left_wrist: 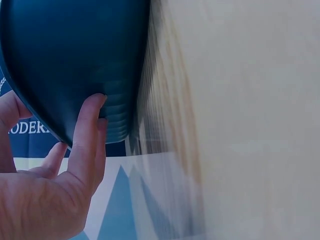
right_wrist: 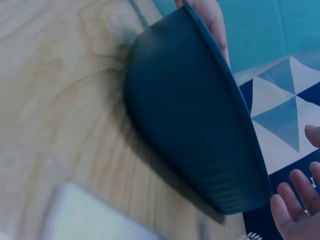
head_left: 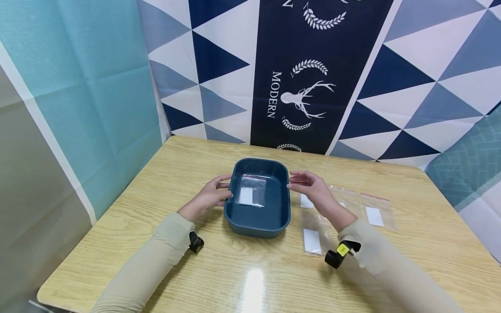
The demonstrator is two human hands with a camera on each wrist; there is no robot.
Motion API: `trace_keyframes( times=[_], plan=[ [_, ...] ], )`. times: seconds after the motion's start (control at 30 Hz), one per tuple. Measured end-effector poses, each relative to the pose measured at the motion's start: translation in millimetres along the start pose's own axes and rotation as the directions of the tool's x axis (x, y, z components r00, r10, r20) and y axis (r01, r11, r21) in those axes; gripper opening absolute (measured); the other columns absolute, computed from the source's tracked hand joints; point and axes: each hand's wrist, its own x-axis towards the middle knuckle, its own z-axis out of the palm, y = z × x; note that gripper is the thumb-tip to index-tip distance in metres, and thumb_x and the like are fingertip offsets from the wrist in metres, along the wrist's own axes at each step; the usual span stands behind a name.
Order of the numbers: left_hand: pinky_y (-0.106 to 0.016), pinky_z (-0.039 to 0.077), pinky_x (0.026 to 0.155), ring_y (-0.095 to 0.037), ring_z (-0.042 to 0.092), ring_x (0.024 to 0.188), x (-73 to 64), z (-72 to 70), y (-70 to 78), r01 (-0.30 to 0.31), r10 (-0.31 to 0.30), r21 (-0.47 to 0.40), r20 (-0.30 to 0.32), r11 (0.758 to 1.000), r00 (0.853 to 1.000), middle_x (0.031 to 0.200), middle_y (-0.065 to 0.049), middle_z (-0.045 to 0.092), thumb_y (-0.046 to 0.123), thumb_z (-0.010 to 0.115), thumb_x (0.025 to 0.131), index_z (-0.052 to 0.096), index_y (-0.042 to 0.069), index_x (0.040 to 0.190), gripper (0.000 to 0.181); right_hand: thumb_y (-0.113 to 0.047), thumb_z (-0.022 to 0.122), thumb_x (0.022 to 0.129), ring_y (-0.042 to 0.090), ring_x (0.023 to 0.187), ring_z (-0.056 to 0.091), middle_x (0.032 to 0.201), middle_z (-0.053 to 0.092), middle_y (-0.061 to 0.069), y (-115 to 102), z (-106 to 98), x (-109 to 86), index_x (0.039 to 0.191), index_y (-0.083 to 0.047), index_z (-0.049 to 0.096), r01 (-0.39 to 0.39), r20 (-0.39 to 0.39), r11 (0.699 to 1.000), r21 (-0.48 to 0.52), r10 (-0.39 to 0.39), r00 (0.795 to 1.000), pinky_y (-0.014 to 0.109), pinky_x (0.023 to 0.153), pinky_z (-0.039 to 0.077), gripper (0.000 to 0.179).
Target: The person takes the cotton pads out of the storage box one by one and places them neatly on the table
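Observation:
A dark teal rectangular bin (head_left: 258, 232) stands in the middle of the wooden table. Inside it lies a clear zip bag (head_left: 258, 198) with a white rectangle in it. My left hand (head_left: 211, 193) grips the bin's left side, its thumb at the rim and its fingers along the outer wall (left_wrist: 55, 55). At the opposite side, my right hand (head_left: 311, 187) has its fingers loosely bent and spread, with fingertips right at the rim. In the right wrist view, the right thumb stands apart from the bin (right_wrist: 185, 110).
Several more clear zip bags with white rectangles lie right of the bin, including a front bag (head_left: 312, 241) and a far-right bag (head_left: 375, 215). Some sit beneath my right forearm. A patterned curtain (head_left: 223, 74) hangs behind the table (head_left: 188, 161).

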Motion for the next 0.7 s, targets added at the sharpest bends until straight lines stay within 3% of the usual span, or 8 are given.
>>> trace_keyframes(
  times=[0.27, 0.7],
  plan=[
    [-0.04, 0.053, 0.078, -0.032, 0.055, 0.107, 1.1, 0.0, -2.4, -0.01, 0.011, 0.031, -0.031, 0.999, 0.999, 0.135, -0.018, 0.041, -0.001, 0.056, 0.088, 0.035, 0.016, 0.143, 0.061, -0.016, 0.067, 0.086, 0.03, 0.116, 0.047, 0.128, 0.048, 0.023, -10.4, 6.8, 23.4, 0.134, 0.002, 0.043, -0.016, 0.014, 0.993, 0.113, 0.015, 1.0, 0.044, 0.102, 0.036, 0.057],
    [-0.038, 0.054, 0.077, -0.029, 0.057, 0.105, 3.4, -0.8, -3.4, 0.002, -0.001, 0.024, -0.041, 1.0, 0.999, 0.134, -0.016, 0.042, -0.001, 0.057, 0.087, 0.036, 0.016, 0.142, 0.061, -0.014, 0.067, 0.086, 0.028, 0.114, 0.049, 0.125, 0.05, 0.018, -32.3, 28.7, 50.3, 0.133, -0.003, 0.047, -0.032, 0.023, 0.986, 0.161, 0.029, 0.999, 0.042, 0.101, 0.037, 0.053]
  ],
)
